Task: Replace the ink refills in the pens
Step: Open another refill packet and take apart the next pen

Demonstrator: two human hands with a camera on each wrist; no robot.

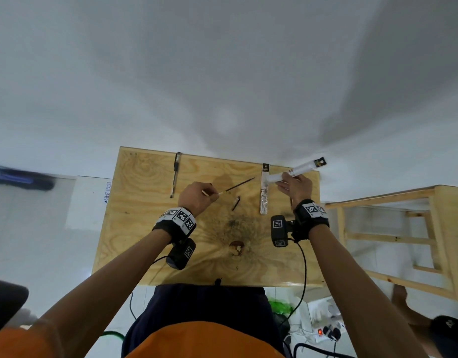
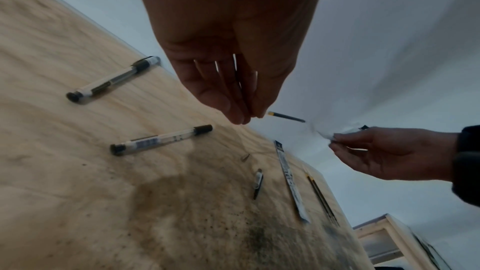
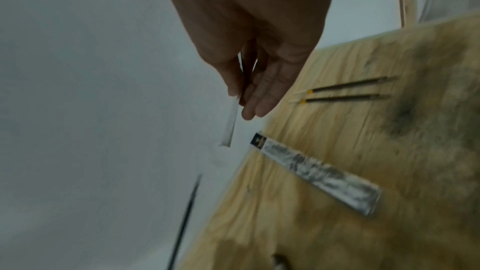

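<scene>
Now, left of centre in the head view, the left hand [image 1: 196,196] pinches a refill [image 1: 237,186] by its pale end; its long axis slants up-right toward the packet [image 1: 297,170] gripped in the right hand [image 1: 295,188]. The barrel [image 2: 161,140] lies lower left of the left hand in the left wrist view, so that hand is nearer.

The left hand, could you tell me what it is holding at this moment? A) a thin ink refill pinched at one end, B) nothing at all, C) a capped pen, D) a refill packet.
A: the left hand pinches one end of a thin dark ink refill in the air above the table, while the right hand holds the white refill packet.
</scene>
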